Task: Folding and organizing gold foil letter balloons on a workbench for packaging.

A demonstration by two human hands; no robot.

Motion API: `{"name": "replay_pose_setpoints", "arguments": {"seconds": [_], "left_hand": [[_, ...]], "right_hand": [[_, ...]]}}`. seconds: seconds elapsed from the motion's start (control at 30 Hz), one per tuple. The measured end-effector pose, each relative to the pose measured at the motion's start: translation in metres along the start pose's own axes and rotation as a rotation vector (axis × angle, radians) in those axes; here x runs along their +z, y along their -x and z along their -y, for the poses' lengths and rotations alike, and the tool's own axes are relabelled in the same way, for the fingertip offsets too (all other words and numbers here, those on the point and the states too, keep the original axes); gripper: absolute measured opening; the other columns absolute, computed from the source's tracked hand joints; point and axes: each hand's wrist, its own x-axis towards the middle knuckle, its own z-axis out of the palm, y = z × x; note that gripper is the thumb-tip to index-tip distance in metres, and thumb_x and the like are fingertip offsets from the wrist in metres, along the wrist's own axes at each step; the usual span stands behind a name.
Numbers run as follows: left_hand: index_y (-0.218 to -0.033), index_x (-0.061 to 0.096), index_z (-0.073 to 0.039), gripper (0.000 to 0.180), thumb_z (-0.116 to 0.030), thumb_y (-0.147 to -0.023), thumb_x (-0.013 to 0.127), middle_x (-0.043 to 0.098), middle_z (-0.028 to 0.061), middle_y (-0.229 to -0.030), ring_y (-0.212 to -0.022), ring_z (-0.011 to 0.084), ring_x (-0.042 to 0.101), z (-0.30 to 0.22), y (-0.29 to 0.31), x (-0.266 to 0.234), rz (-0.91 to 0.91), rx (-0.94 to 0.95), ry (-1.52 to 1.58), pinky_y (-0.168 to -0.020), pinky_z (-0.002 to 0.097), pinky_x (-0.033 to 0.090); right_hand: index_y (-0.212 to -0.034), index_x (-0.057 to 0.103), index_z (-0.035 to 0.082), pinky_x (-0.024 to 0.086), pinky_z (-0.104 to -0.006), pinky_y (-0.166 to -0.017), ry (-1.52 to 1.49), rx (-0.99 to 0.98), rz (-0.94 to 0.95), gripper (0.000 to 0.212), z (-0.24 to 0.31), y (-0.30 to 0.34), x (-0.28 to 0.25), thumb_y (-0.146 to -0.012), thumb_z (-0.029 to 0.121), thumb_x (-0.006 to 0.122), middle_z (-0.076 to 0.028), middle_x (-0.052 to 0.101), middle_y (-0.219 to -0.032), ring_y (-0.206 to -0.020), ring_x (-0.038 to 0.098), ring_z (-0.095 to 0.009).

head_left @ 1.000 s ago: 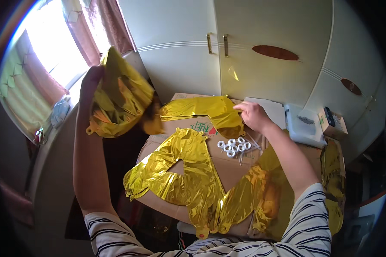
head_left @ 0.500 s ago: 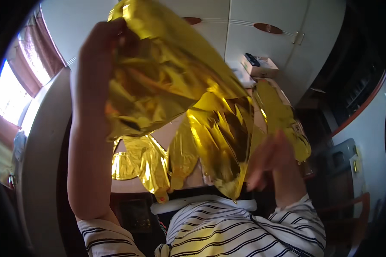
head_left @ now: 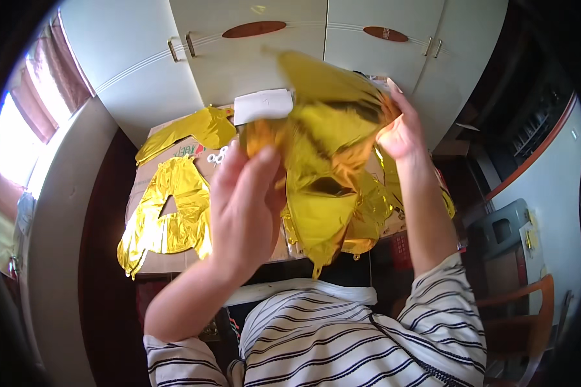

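A crumpled gold foil balloon (head_left: 323, 200), deflated and blurred in its upper part, is raised in front of me between my two hands. My right hand (head_left: 403, 132) grips its right edge, the palm turned inward and the fingertips partly behind the foil. At the opposite side, my left hand (head_left: 242, 206) has its thumb and fingers closed about a fold of the foil, smeared by motion. Below and left of it lies a flat gold A-shaped foil balloon (head_left: 174, 226). The balloon's lower end, with a small tab, hangs over the table's near edge.
Cardboard (head_left: 168, 263) covers the table. At its far left lies another gold foil balloon (head_left: 193, 132), near small white rings (head_left: 218, 156) and a white sheet (head_left: 263, 106). White cabinets (head_left: 252, 61) stand behind. To the right are a grey plastic stool (head_left: 507, 226) and a wooden chair (head_left: 529, 316).
My left hand has come down from high on the left toward the middle. My right hand has risen and taken the balloon's right edge. The balloon has turned, and more of the table shows.
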Motion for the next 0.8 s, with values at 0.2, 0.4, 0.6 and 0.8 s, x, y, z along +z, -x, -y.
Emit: {"name": "replay_pose_setpoints", "arguments": {"seconds": [0.2, 0.4, 0.6, 0.8], "left_hand": [[-0.111, 0.064, -0.006, 0.011, -0.008, -0.101, 0.060, 0.071, 0.0110, -0.106, -0.098, 0.0227, 0.072, 0.097, 0.085, -0.071, -0.265, -0.449, 0.188, -0.085, 0.0411, 0.061], [-0.108, 0.065, -0.005, 0.009, -0.011, -0.102, 0.060, 0.074, 0.0150, -0.108, -0.100, 0.0276, 0.074, 0.146, 0.108, -0.072, -0.301, -0.862, 0.204, -0.092, 0.0413, 0.060], [-0.106, 0.067, -0.005, 0.011, -0.013, -0.103, 0.060, 0.074, 0.0156, -0.110, -0.100, 0.0282, 0.073, 0.145, 0.099, -0.076, -0.209, -0.799, 0.102, -0.094, 0.0415, 0.059], [-0.120, 0.063, -0.001, 0.023, -0.018, -0.105, 0.059, 0.071, 0.0179, -0.117, -0.103, 0.0294, 0.072, 0.156, 0.095, -0.085, -0.315, -1.153, 0.096, -0.094, 0.0447, 0.058]], "right_hand": [[-0.108, 0.068, 0.002, 0.055, -0.0437, -0.084, 0.593, 0.132, -0.173, 0.020, -0.004, -0.029, -0.029, -0.090, 0.010, 0.072, -0.010, 0.071, -0.104, -0.098, 0.067, -0.023], [-0.106, 0.067, -0.002, 0.059, -0.0394, -0.081, 0.727, 0.251, -0.134, 0.023, -0.036, -0.044, -0.091, -0.084, -0.001, 0.073, -0.013, 0.072, -0.101, -0.090, 0.071, -0.023], [-0.114, 0.065, 0.000, 0.059, -0.0354, -0.086, 0.607, 0.194, 0.183, 0.031, -0.040, -0.068, -0.041, -0.084, 0.000, 0.074, -0.011, 0.074, -0.103, -0.093, 0.072, -0.020], [-0.104, 0.066, -0.007, 0.060, -0.0373, -0.080, 0.718, 0.342, -0.161, 0.021, -0.107, -0.109, -0.109, -0.084, -0.004, 0.072, -0.015, 0.073, -0.100, -0.087, 0.072, -0.025]]}}
